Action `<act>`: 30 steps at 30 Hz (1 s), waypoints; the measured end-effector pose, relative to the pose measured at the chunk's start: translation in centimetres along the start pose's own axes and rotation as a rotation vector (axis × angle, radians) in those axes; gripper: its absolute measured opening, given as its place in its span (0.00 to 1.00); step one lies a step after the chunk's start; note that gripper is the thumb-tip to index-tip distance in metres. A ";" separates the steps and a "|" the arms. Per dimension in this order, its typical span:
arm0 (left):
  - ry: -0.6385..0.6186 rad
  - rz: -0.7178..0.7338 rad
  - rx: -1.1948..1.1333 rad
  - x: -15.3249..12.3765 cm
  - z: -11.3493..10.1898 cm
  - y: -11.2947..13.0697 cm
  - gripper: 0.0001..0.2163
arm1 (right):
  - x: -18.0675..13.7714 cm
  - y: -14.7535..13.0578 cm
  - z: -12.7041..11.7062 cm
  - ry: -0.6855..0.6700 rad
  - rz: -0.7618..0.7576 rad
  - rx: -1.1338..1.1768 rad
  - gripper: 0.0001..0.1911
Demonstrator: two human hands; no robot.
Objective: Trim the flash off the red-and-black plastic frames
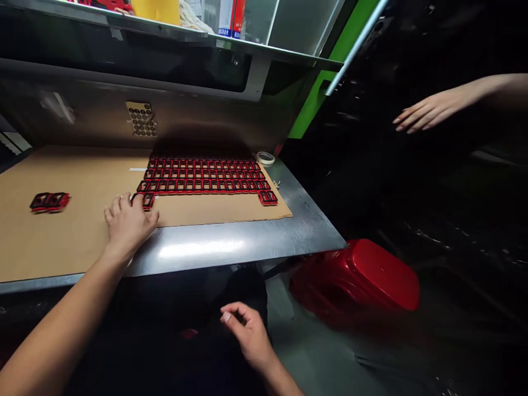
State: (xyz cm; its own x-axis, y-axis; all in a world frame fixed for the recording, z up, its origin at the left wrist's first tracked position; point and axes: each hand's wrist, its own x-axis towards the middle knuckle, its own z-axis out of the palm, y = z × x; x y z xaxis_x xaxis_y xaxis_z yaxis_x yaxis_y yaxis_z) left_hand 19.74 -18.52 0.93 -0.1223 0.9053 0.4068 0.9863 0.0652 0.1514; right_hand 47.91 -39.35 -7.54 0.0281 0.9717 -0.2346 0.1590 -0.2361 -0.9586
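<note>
While left hand [130,223] presses flat on the end part [147,200], right hand [247,330] hangs empty, grip half-curled (below desk [231,242]); one sideways slip could skew the rows [204,175].

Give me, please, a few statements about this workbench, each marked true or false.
1. The left hand rests at the left end of the lowest row of red parts. True.
2. The right hand holds a red part. False: it is empty, below the table edge.
3. A roll of tape lies by the rows' far right corner. True.
4. The red stool stands on the table. False: it is down beside it.
5. A few separate parts lie further left on the cardboard. True.
</note>
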 end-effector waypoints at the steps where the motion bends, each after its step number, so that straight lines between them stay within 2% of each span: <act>1: 0.012 0.030 -0.014 -0.9 -0.1 -0.2 0.25 | 1.1 -1.3 -1.3 0.075 -0.129 -0.177 0.17; 2: 0.013 0.067 -0.027 -2.1 0.0 -0.2 0.26 | 2.5 -2.8 -2.8 0.177 -0.239 -0.367 0.16; 3: -0.004 0.104 -0.033 -3.5 0.1 -0.1 0.26 | 4.3 -4.4 -4.3 0.237 -0.275 -0.429 0.15; 6: -0.026 0.148 -0.035 -7.7 1.2 0.3 0.23 | 11.2 -8.8 -8.5 0.375 -0.330 -0.555 0.16; 8: 0.002 0.158 -0.076 -9.6 2.0 0.5 0.21 | 16.1 -10.8 -10.6 0.456 -0.326 -0.656 0.17; 11: 0.044 0.176 -0.124 -10.2 2.8 0.5 0.19 | 21.7 -12.5 -12.2 0.527 -0.261 -0.784 0.17; 14: 0.058 0.190 -0.158 -9.6 2.8 0.2 0.18 | 23.6 -13.0 -12.4 0.547 -0.207 -0.862 0.12; 16: 0.089 0.183 -0.194 -9.5 2.4 0.1 0.17 | 22.7 -13.1 -11.7 0.558 -0.229 -0.892 0.09; 18: 0.146 0.170 -0.330 -10.5 1.8 0.6 0.16 | 19.9 -12.8 -10.0 0.550 -0.311 -0.913 0.10; 20: 0.139 0.113 -0.633 -12.8 1.1 1.8 0.18 | 15.7 -11.8 -7.1 0.485 -0.443 -0.927 0.12; 21: 0.089 0.038 -0.834 -14.4 0.7 2.7 0.21 | 13.2 -11.0 -5.2 0.430 -0.516 -0.928 0.11; 22: -0.041 -0.076 -1.051 -16.1 0.3 3.8 0.26 | 10.6 -10.0 -3.2 0.367 -0.585 -0.923 0.09; 24: -0.259 -0.393 -1.498 -19.2 -0.6 5.9 0.31 | 5.7 -7.8 0.7 0.216 -0.724 -0.896 0.07; 25: -0.346 -0.581 -1.647 -20.4 -1.1 6.9 0.32 | 3.5 -6.7 2.4 0.158 -0.861 -0.845 0.08; 26: -0.407 -0.767 -1.742 -21.3 -1.7 7.6 0.32 | 1.7 -5.7 3.8 0.145 -0.934 -0.807 0.09; 28: -0.498 -1.071 -1.819 -22.0 -2.4 8.2 0.31 | -1.1 -4.2 5.4 0.132 -0.980 -0.754 0.13; 30: -0.565 -1.242 -1.852 -22.0 -2.8 7.6 0.26 | -2.7 -3.2 5.6 0.083 -0.979 -0.687 0.20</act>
State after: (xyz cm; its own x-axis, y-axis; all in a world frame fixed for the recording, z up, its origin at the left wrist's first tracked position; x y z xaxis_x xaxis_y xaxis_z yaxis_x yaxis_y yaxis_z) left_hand 29.60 -39.15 -4.39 -0.0218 0.7505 -0.6605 -0.6899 0.4669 0.5532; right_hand 41.81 -41.28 -4.75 -0.3392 0.7392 0.5819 0.6410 0.6343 -0.4321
